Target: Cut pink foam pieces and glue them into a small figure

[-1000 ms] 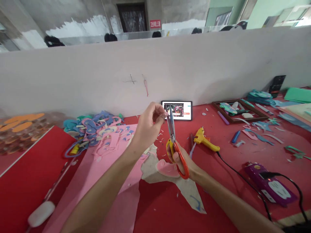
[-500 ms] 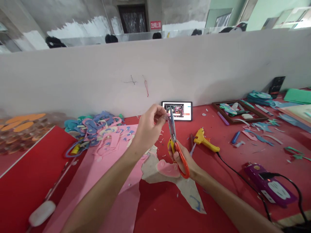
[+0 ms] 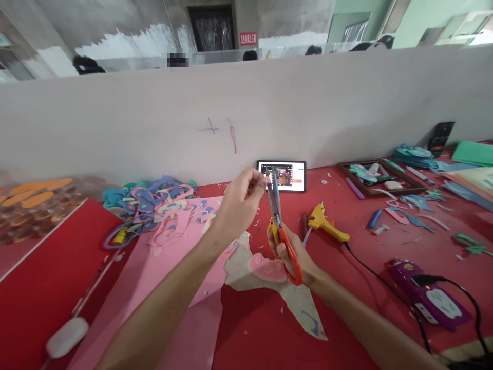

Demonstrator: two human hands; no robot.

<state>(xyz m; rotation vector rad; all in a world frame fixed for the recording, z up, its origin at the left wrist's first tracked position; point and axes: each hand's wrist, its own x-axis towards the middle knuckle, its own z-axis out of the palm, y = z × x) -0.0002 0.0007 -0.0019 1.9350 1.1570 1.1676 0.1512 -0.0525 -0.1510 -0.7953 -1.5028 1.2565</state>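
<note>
Head view: little change from the earlier frame, both hands drifted slightly right. Right hand (image 3: 293, 253) grips the scissors (image 3: 280, 226) by the orange handles, blades upright and nearly shut. Left hand (image 3: 239, 203) pinches something tiny at the blade tips, probably a pink scrap. All above the red table (image 3: 358, 257), centre.

A single head-worn camera looks forward and down from the person's own eye level across the red bench (image 3: 346, 318), close enough that both forearms enter from the bottom edge. It faces a pale partition wall (image 3: 154, 123) at the bench's far side, and above that the room beyond. No second view shares the scene.
</note>
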